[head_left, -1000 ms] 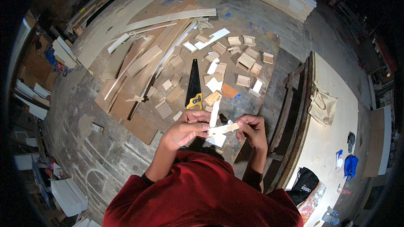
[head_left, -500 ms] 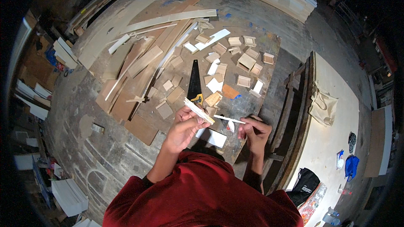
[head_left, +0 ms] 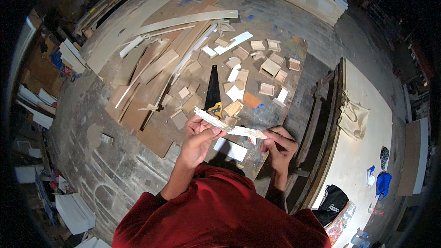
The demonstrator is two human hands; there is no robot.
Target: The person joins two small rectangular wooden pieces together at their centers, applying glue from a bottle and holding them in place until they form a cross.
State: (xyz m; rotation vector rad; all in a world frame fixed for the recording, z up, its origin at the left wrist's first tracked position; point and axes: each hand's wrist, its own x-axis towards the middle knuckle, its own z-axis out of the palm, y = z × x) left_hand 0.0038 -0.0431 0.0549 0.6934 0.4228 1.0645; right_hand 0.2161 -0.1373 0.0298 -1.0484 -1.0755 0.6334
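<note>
My left hand (head_left: 196,140) grips a small white-faced wood block (head_left: 207,116), layered along its edge and tilted down to the right. In my right hand (head_left: 279,143), a thin white strip (head_left: 247,132) is pinched between thumb and fingers. The strip's left end meets or overlaps the block's lower right end; whether they are joined I cannot tell. Just beyond them lies a handsaw (head_left: 213,87) with a black blade and a yellow and black handle. A white board (head_left: 230,149) lies below my hands, near a small red and white item (head_left: 251,140) partly hidden by the strip.
Several small wooden frames and boxes (head_left: 270,68) are scattered over the work board. Long planks (head_left: 156,66) are piled on the left. At the right, a pale table (head_left: 363,87) carries a cloth bag (head_left: 353,117) and a black bag (head_left: 331,204). Stacked panels (head_left: 314,0) stand far right.
The strip in my right hand has turned so its broad face shows, and its end has come against the block. The block has shifted slightly left.
</note>
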